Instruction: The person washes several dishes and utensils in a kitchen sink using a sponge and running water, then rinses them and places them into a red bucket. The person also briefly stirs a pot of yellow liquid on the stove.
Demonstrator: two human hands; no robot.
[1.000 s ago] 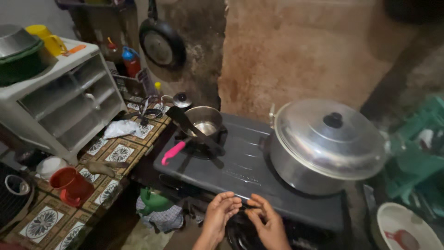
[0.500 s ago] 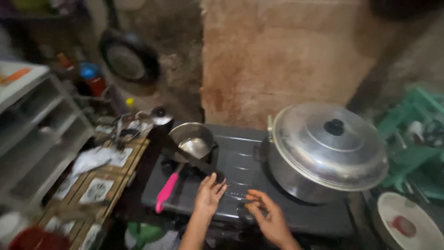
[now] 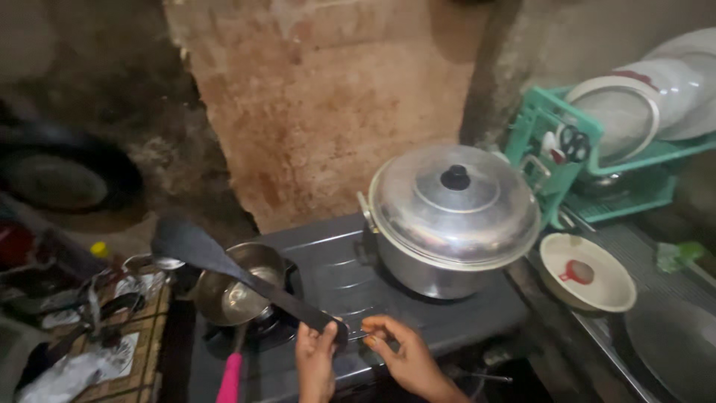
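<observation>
At lower centre our left hand (image 3: 317, 358) is closed around the black spatula (image 3: 224, 265), lifted over the small pan (image 3: 237, 292); our right hand (image 3: 403, 351) pinches something small (unclear what). The lidded pot (image 3: 453, 216) sits untouched.

A long black spatula (image 3: 224, 272) slants up-left over the small steel pot (image 3: 237, 287) on the stove.

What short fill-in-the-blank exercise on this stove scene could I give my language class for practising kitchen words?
1. The left hand holds the handle of a black ____.
2. The big silver pot is covered by a lid with a ____ knob.
3. The small pan sits on the stove to the ____ of the big pot.
4. The dish rack is ____ in colour.

Missing words: spatula; black; left; green
</observation>
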